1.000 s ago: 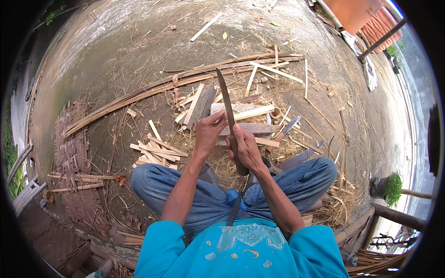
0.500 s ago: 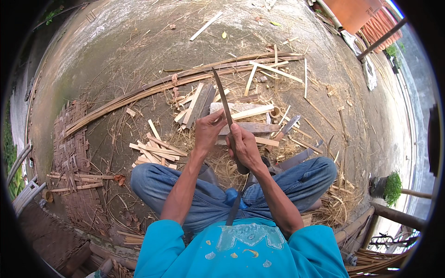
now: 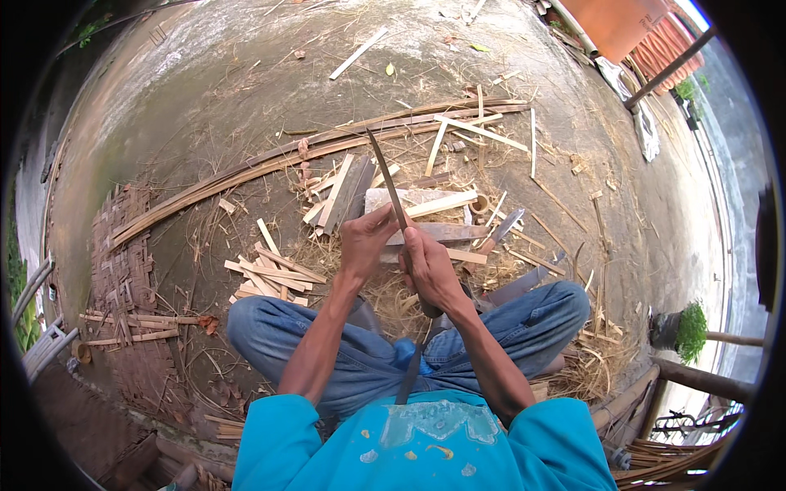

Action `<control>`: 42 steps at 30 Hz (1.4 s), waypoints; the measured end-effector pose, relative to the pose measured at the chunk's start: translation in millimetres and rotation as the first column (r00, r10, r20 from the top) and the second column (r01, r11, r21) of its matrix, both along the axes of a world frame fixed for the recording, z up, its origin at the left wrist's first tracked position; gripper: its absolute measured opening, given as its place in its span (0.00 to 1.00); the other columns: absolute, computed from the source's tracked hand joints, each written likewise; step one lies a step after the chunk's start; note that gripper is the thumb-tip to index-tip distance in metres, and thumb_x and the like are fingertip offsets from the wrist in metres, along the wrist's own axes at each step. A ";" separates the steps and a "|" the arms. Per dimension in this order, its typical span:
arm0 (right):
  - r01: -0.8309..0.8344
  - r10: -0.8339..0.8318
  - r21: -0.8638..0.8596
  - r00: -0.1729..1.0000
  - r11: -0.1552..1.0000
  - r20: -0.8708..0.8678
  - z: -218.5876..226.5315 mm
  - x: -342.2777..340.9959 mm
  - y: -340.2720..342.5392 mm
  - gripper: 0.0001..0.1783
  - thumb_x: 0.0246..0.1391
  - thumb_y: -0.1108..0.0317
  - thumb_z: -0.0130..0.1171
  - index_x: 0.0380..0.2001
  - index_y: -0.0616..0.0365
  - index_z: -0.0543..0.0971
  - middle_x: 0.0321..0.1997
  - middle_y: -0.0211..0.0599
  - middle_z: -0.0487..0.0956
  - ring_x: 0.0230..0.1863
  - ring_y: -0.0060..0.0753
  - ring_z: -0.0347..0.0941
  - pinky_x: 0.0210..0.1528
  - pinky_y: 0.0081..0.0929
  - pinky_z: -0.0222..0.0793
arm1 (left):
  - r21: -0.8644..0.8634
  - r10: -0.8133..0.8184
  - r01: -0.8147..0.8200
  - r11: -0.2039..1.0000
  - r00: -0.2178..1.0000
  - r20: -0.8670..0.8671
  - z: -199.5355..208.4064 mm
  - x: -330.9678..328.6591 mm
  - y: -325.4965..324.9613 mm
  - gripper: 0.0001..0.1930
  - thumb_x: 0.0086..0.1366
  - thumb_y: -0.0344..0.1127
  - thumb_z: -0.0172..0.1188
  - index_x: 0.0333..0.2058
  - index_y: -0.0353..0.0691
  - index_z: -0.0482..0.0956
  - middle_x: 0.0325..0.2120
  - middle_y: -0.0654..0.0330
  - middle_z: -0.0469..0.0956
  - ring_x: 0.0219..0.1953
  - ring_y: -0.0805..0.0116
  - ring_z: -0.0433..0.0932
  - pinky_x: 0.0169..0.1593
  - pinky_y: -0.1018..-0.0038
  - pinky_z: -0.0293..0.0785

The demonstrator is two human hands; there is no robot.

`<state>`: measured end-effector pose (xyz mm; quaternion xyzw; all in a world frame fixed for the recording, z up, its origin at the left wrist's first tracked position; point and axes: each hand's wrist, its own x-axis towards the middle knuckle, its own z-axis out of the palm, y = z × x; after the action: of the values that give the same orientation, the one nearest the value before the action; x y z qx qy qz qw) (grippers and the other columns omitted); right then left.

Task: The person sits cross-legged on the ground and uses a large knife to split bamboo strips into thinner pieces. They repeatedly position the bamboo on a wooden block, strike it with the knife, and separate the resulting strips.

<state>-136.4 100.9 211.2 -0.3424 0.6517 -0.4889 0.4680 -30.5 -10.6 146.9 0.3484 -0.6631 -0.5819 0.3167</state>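
Observation:
A long, narrow, curved dark knife [image 3: 383, 168] slants up and away in front of me, its tip pointing to the far left. My right hand [image 3: 429, 263] is closed round its lower part, and the thick dark end shows below the fist. Against the knife's left side, my left hand [image 3: 364, 244] has its thumb and fingers pinched together; what they hold is hidden. A pale bamboo strip [image 3: 442, 204] runs right from behind the knife, over a whitish block [image 3: 403, 196]. Nearer lies a greyish flat piece [image 3: 449, 232], partly hidden by my hands.
Pale split strips [image 3: 266, 272] are piled left, by my bent knee. Several long brown bamboo lengths [image 3: 270, 162] stretch across the ground beyond. A broad-bladed knife [image 3: 506, 227] and another wide blade [image 3: 524, 284] lie right. Shavings [image 3: 598, 372] are heaped by my right knee; a woven mat [image 3: 123, 278] lies left.
The whole view has shifted slightly, with the ground moving a little left and down in the picture. Both hands keep nearly the same hold at the knife, whose angle is almost unchanged.

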 end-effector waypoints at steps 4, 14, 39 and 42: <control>-0.005 0.006 0.024 1.000 1.000 -0.018 0.1 1.2 2.1 0.28 0.79 0.49 0.36 0.70 0.53 0.69 0.16 0.24 0.65 0.15 0.17 0.64 0.18 0.22 0.62 | 0.009 0.006 -0.006 1.000 1.000 0.006 -13.7 2.3 2.5 0.18 0.67 0.30 0.68 0.55 0.36 0.83 0.45 0.57 0.88 0.46 0.74 0.85 0.50 0.75 0.82; 0.031 -0.032 0.013 0.999 0.999 0.035 -12.9 5.4 10.8 0.29 0.78 0.49 0.39 0.75 0.45 0.63 0.19 0.24 0.66 0.18 0.17 0.63 0.21 0.22 0.63 | 0.002 0.029 -0.029 1.000 0.999 -0.024 -11.4 -2.1 8.2 0.18 0.66 0.28 0.67 0.55 0.35 0.83 0.45 0.58 0.87 0.46 0.75 0.84 0.50 0.76 0.82; 0.040 -0.040 0.016 0.999 0.999 -0.021 -17.2 -0.3 13.2 0.28 0.78 0.48 0.40 0.68 0.54 0.72 0.18 0.22 0.66 0.17 0.15 0.64 0.20 0.21 0.62 | -0.086 0.054 -0.056 0.995 0.998 -0.021 -15.1 -4.5 10.9 0.18 0.66 0.31 0.68 0.55 0.40 0.84 0.44 0.54 0.88 0.46 0.70 0.87 0.48 0.73 0.82; -0.002 0.001 -0.032 1.000 0.999 -0.022 9.5 2.5 14.6 0.29 0.78 0.48 0.40 0.70 0.52 0.71 0.19 0.22 0.67 0.17 0.15 0.63 0.20 0.22 0.61 | -0.147 0.080 -0.090 0.985 0.994 -0.068 -16.0 -0.2 11.2 0.19 0.65 0.30 0.68 0.55 0.39 0.84 0.43 0.53 0.88 0.46 0.68 0.87 0.48 0.74 0.82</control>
<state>-133.9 115.6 220.7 -0.3557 0.6487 -0.4953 0.4554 -30.7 0.6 131.0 0.3334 -0.6793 -0.5270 0.3870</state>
